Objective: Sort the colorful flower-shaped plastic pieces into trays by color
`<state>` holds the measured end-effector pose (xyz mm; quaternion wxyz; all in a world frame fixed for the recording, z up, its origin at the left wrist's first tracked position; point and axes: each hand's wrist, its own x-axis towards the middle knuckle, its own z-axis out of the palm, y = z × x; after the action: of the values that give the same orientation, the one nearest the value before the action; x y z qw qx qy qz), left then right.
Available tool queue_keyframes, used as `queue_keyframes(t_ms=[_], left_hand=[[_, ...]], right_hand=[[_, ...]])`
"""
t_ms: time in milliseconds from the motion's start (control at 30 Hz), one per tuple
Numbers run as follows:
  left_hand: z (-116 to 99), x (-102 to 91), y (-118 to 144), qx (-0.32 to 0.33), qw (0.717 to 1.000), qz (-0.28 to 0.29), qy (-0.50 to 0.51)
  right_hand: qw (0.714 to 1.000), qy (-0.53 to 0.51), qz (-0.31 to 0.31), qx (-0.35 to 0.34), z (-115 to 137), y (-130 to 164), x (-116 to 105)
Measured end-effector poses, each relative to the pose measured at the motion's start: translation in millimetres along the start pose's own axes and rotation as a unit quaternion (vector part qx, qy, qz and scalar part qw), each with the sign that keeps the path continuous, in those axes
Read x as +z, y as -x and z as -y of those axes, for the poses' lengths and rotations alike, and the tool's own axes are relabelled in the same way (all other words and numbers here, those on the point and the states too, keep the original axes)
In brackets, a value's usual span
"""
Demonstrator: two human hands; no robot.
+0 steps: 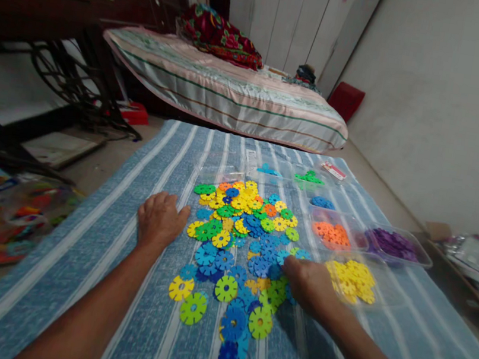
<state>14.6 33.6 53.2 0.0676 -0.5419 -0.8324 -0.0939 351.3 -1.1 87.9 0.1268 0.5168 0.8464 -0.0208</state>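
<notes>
Loose discs are spread mid-cloth, too overlapped to be counted. Around them, from twelve round to about three o'clock, six tubs of discs are ranged, one colour in each, presumably so that colours are kept apart within easy reach. At nine o'clock one left hand is laid on the cloth, thumb spread, fingers loosely curled, nothing seen held, perhaps so that the body is steadied. Near three o'clock the right hand is nearly closed at one light-blue disc; whether it is gripped cannot be told.
</notes>
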Motion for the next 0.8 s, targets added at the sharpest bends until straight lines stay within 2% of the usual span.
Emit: queue_keyframes(t_ms=[133, 267, 300, 367, 433, 500, 567, 700, 800], left_hand=[[-1, -2.6, 0, -0.005, 1.0, 0.003, 0.006], [-1, -3.5, 0, -0.005, 1.0, 0.0, 0.002], [-1, -2.8, 0, -0.004, 1.0, -0.003, 0.002], [0, -0.3, 0, -0.001, 1.0, -0.011, 0.001], [2, 2.8, -1, 0.001, 1.0, -0.02, 0.001], [4, 5.5, -2, 0.001, 1.0, -0.025, 0.002], [4, 6.8, -2, -0.001, 1.0, -0.025, 0.005], [3, 5.7, 0, 0.003, 1.0, -0.02, 0.016], [2, 3.8, 1, 0.001, 1.0, -0.017, 0.021]], right_hand=[[0.999, -0.046, -0.015, 0.003, -3, -4, -11], [0.991, -0.11, -0.059, -0.042, -15, -37, -43], [0.986, -0.132, -0.087, -0.05, -21, -51, -56], [0.968, -0.163, -0.19, -0.009, -32, -79, -83], [0.932, -0.197, -0.302, 0.039, -40, -102, -108], [0.911, -0.195, -0.356, 0.069, -42, -114, -120], [0.92, -0.18, -0.342, 0.06, -37, -114, -116], [0.963, -0.177, -0.202, -0.012, -20, -92, -80], [0.975, -0.184, -0.123, -0.034, -14, -74, -56]])
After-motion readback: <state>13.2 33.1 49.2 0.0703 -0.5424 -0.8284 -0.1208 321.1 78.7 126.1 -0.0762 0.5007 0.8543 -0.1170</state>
